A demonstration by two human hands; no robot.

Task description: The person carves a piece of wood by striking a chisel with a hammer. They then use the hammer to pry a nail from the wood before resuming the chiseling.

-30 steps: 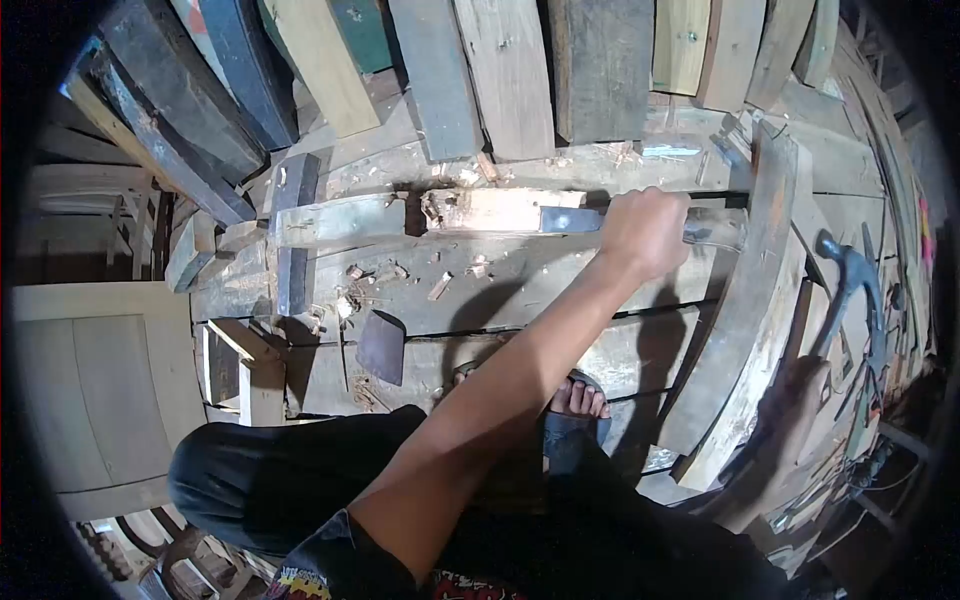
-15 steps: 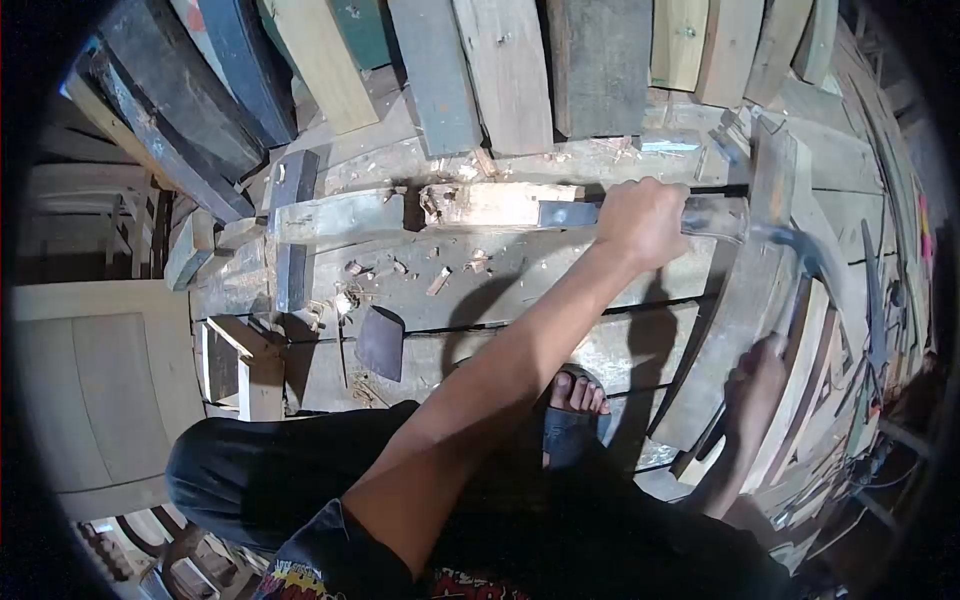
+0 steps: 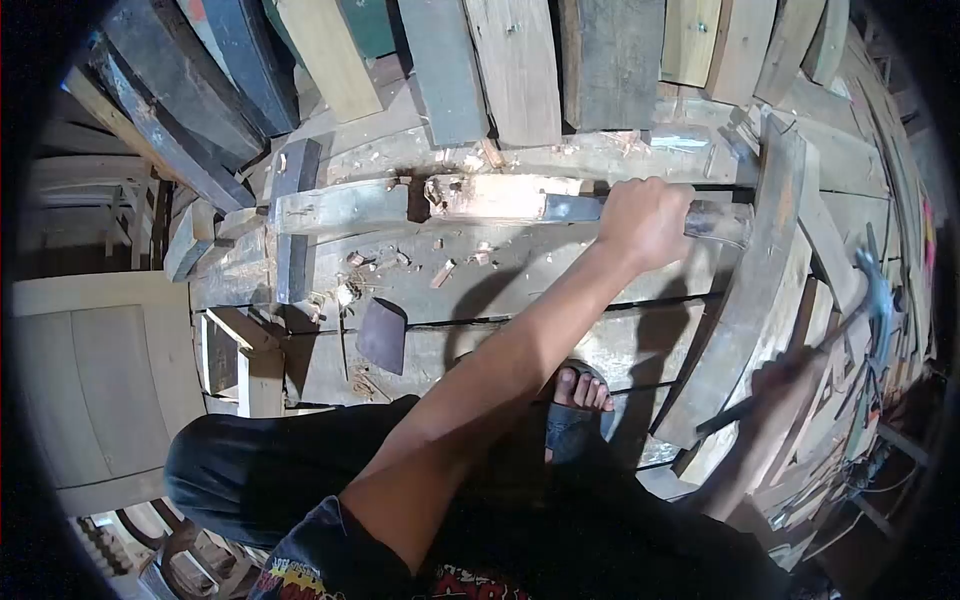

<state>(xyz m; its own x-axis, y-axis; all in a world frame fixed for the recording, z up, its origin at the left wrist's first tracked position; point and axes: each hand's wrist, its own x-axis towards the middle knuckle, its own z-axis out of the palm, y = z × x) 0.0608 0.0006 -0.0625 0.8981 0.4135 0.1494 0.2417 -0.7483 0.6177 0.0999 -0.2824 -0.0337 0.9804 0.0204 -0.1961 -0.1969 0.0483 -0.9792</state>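
Note:
My left hand point(image 3: 645, 222) is closed around a chisel point(image 3: 573, 208), which lies nearly level, its flat metal blade pointing left. The chisel's butt end sticks out on the right of my fist. Its blade rests along a pale wooden piece point(image 3: 480, 197) with a roughly chipped left end; the exact cutting edge is hard to make out. Off to the right, my right hand point(image 3: 785, 378), blurred by motion, is wrapped round the handle of a claw hammer point(image 3: 876, 300). The hammer's head is up and to the right, apart from the chisel.
Wood chips point(image 3: 443, 273) litter the plank floor point(image 3: 520, 345). A loose curved dark piece point(image 3: 382, 336) lies near my knee. Boards point(image 3: 510, 70) stand along the far side. A wooden beam point(image 3: 735, 300) lies right of my sandalled foot point(image 3: 580, 395). A cabinet panel point(image 3: 105, 385) is at left.
The hammer has swung away to the right from the chisel's butt end, and my right hand has moved right with it. My left hand and the chisel stay nearly in place.

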